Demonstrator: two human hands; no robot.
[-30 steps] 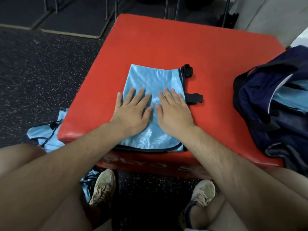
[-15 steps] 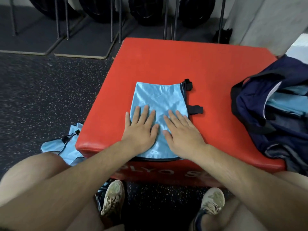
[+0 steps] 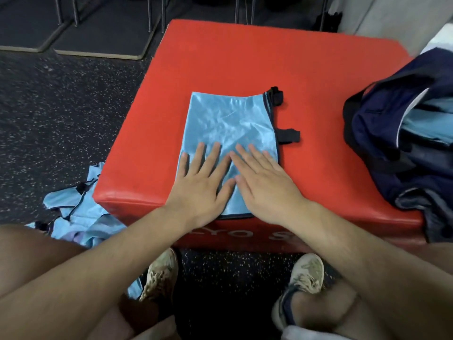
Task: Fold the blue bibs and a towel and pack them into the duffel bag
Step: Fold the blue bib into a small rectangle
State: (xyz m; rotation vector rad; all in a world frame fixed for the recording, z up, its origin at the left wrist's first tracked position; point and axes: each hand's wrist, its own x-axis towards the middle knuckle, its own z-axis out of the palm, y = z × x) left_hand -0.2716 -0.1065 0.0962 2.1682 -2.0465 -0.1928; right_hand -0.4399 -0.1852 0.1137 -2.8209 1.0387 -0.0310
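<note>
Head view: both flat hands, left hand (image 3: 199, 186) and right hand (image 3: 263, 185), have slid nearer the bib's (image 3: 232, 123) front edge since earlier, apparently smoothing before another fold.

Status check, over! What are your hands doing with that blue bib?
Left hand and right hand flat, pressing folded shiny light-blue bib on red padded box. Navy duffel bag open alongside. Nothing blocking.

The folded bib (image 3: 230, 123) is shiny light blue with a dark edge and black straps (image 3: 289, 136), and it lies on a bright red box (image 3: 220, 57). At the right, the duffel bag (image 3: 382, 133) is dark navy with a white stripe and light blue cloth inside. The floor (image 3: 61, 114) is black with tiny pale specks, the bibs on it (image 3: 78, 217) are light blue, and the shoes (image 3: 161, 276) are dirty white.
</note>
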